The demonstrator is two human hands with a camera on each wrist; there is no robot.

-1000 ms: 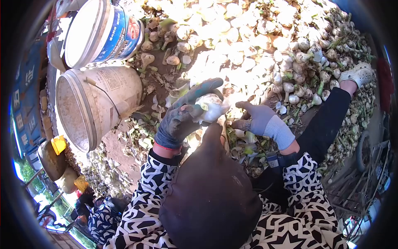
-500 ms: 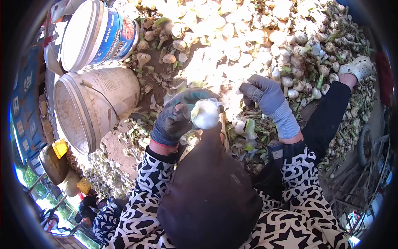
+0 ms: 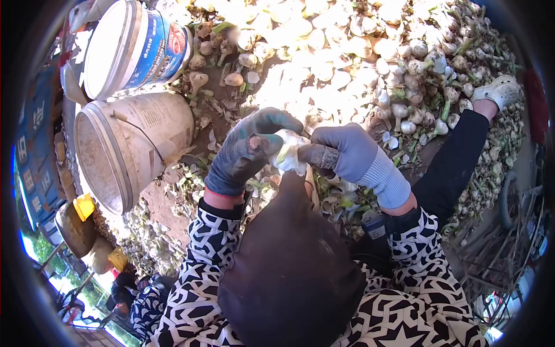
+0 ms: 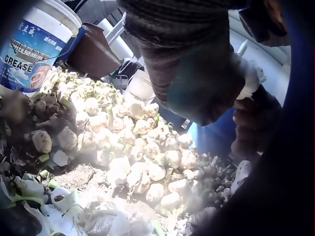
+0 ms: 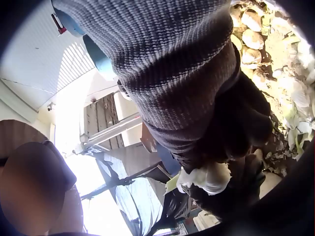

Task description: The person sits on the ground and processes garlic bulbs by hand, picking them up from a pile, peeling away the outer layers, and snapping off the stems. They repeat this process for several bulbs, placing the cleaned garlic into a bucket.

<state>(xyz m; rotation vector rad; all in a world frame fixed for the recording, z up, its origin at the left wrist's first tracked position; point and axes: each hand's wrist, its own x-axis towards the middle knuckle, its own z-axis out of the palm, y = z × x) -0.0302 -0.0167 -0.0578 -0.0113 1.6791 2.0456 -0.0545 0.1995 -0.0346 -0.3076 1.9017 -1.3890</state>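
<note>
A white garlic bulb is held between two gloved hands in front of the chest. The left hand curls its fingers round the bulb from the left. From the right, the right hand pinches at the bulb's side with thumb and fingers. In the left wrist view the bulb shows beyond the dark glove of the left hand. The right wrist view has the bulb, pale and partly bare, below the right hand, its far side hidden by the gloves.
Garlic bulbs with stems cover the ground ahead and right. An empty white bucket lies tilted at left, beside a blue-labelled bucket. Peelings lie below the hands; an outstretched leg is at right.
The right hand moved away from the bulb to the upper right, then came back down to it and grips it. The left hand kept hold of the bulb and shifted slightly left.
</note>
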